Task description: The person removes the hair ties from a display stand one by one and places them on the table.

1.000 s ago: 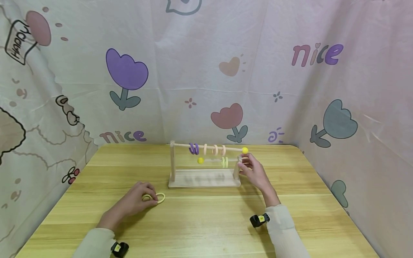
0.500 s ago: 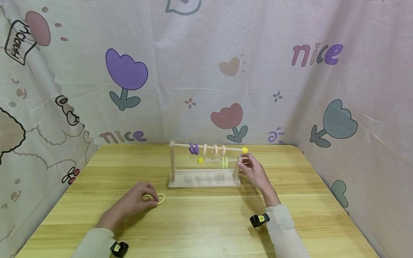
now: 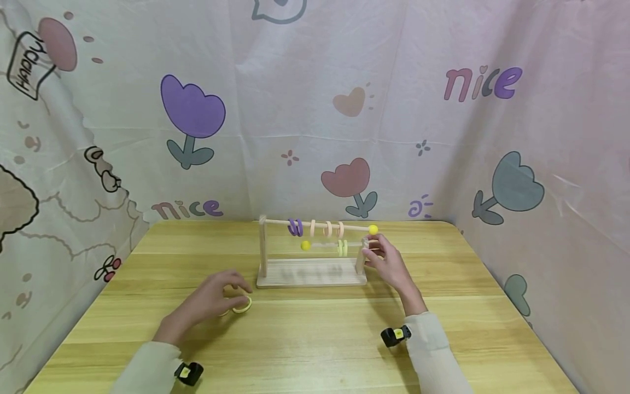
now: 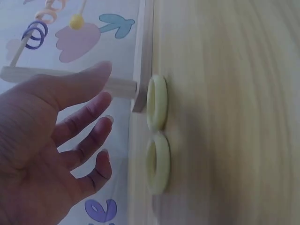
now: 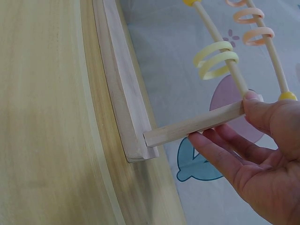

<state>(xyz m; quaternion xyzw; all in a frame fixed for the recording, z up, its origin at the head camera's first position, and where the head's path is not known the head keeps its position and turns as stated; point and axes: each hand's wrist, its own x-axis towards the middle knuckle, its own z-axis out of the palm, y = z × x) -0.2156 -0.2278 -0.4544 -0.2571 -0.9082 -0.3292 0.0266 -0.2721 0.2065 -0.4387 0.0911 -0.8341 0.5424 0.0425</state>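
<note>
Two pale yellow rings (image 4: pixel 161 105) lie side by side on the table under my left hand (image 3: pixel 211 298). That hand hovers with its fingers spread and loosely bent, and nothing is between thumb and fingertips. In the head view it partly covers the rings. With thumb and fingers, my right hand (image 3: pixel 392 266) holds the right post (image 5: pixel 192 127) of a wooden stand (image 3: pixel 310 280) near its top. Purple rings (image 3: pixel 292 227) and several peach rings (image 3: pixel 313 228) hang on the upper rod, and two pale yellow rings (image 3: pixel 340 248) on the lower rod.
A yellow ball (image 3: pixel 373 230) caps the upper rod's right end, and another yellow ball (image 3: pixel 305 245) caps the lower rod's left end. The stand rests toward the back of the wooden table (image 3: pixel 315 345). A printed curtain (image 3: pixel 275 109) hangs behind and at the sides.
My left hand has let go of the pale yellow rings, its fingers spreading and lifting slightly; the rings now lie on the table. The right hand stays at the post.
</note>
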